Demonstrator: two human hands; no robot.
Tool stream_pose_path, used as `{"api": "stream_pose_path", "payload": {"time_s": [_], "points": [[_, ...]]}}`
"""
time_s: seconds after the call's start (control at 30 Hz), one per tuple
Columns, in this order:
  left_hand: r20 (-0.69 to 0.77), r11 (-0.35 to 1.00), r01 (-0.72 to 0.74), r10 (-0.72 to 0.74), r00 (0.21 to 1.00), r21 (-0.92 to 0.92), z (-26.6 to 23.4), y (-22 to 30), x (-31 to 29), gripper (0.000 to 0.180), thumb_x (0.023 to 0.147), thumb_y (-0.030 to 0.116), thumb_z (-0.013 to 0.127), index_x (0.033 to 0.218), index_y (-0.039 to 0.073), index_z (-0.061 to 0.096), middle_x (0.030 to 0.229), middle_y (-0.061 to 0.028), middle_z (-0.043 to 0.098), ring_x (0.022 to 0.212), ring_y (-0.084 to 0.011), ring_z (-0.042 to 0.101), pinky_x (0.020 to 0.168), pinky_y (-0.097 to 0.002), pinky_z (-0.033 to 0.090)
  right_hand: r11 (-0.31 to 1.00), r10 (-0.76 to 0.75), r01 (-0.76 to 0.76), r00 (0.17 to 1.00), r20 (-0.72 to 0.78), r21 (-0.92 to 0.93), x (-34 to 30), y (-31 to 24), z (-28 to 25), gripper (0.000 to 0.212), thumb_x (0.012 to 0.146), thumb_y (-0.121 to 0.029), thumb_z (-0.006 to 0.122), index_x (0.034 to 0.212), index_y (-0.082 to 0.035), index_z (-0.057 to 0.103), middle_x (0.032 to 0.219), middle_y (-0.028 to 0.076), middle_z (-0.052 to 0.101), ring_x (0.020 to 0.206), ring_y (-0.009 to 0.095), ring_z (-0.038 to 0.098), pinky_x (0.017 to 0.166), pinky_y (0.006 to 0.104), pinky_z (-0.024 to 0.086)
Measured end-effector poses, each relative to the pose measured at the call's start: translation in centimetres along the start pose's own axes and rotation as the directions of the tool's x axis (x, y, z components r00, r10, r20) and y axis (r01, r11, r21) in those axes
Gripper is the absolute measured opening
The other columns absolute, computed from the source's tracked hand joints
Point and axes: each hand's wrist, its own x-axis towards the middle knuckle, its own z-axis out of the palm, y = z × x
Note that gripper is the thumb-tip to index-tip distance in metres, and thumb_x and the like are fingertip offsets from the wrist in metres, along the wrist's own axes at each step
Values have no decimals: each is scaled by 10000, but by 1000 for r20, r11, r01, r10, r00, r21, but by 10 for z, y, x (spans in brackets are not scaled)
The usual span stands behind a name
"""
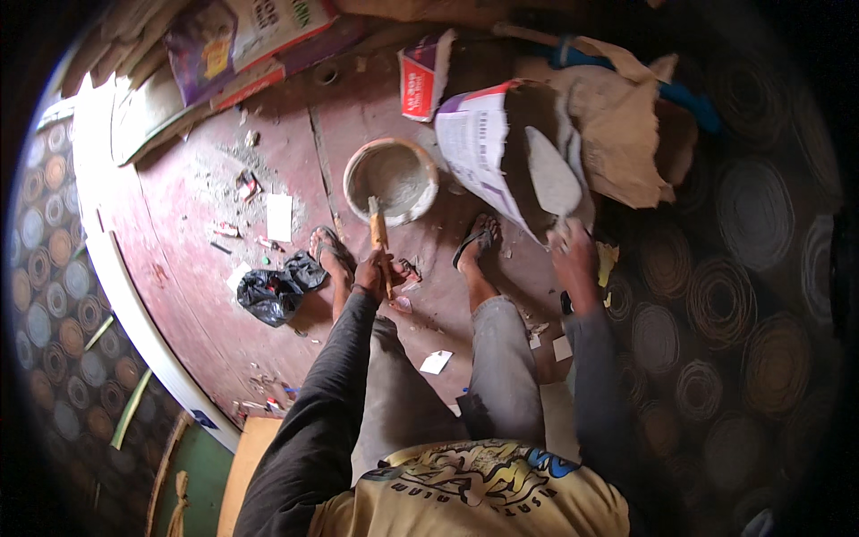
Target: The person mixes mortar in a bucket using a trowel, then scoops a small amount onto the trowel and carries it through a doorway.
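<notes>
A round bowl (pixel 355 163) with grey paste coating its inside stands on the floor in front of me. My left hand (pixel 369 272) is closed round a wooden stick (pixel 378 234), whose grey-smeared far end reaches over the bowl's near rim. To the right, my right hand (pixel 574 261) grips a trowel (pixel 552 176), its pale, pointed blade directed away from me. The blade lies over the mouth of a torn-open white and purple paper bag (pixel 472 143); whether it touches the contents I cannot tell. Torn brown paper (pixel 617 125) spreads beside the bag.
A black plastic bag (pixel 270 295) lies near my left foot. White scraps (pixel 279 217) and grit litter the reddish floor (pixel 197 286). Behind are a red-white package piece (pixel 424 76) and purple sacks (pixel 242 45). Circle-patterned covering (pixel 716 295) spans the right side.
</notes>
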Motion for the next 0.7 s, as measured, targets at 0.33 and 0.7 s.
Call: {"api": "stream_pose_path", "payload": {"time_s": [0.33,0.7], "points": [[-65,987,-150,147,987,-54,87,-42,-45,366,935,338,416,975,-15,506,733,-151,591,658,-317,618,642,-422,564,975,-190,155,953,-236,-158,142,59,61,259,770,-202,577,924,0,623,951,239,608,932,405,591,819,467,473],[-10,991,-105,104,995,-86,107,-48,-25,455,940,364,396,1063,-62,500,732,-150,615,762,-345,638,699,-441,550,850,-459,500,857,234,-166,184,98,84,202,803,-177,578,914,-19,638,726,171,637,677,278,637,568,405,512]]}}
